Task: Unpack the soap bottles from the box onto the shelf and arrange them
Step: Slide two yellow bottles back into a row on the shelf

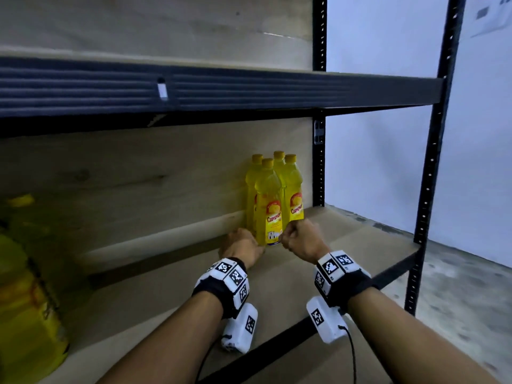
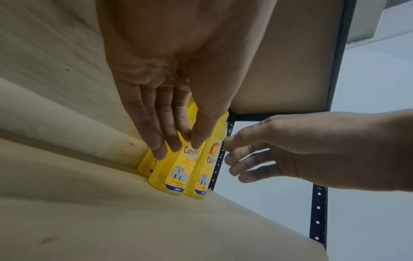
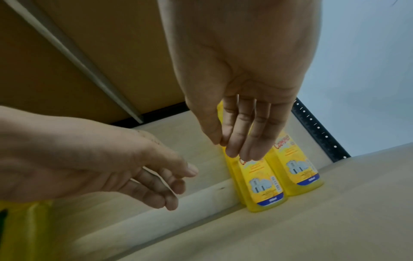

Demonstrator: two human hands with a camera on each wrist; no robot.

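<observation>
Left hand (image 2: 178, 74) with straight fingers (image 2: 159, 146) before yellow soap bottles (image 2: 172, 173).

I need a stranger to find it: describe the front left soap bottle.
Look at the lower shelf, far right back corner, where four yellow bottles cluster. The front left bottle stands upright between the left hand and right hand, nearest the shelf's front edge.

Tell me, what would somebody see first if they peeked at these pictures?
First, the four bright yellow soap bottles standing close together, upright, at the back right corner of the wooden shelf. Next, the two bare hands right in front of them: the left hand and the right hand, neither gripping a bottle, each wrist wearing a black-and-white patterned band. At the far left edge there is something else yellow, too blurred to name.
</observation>
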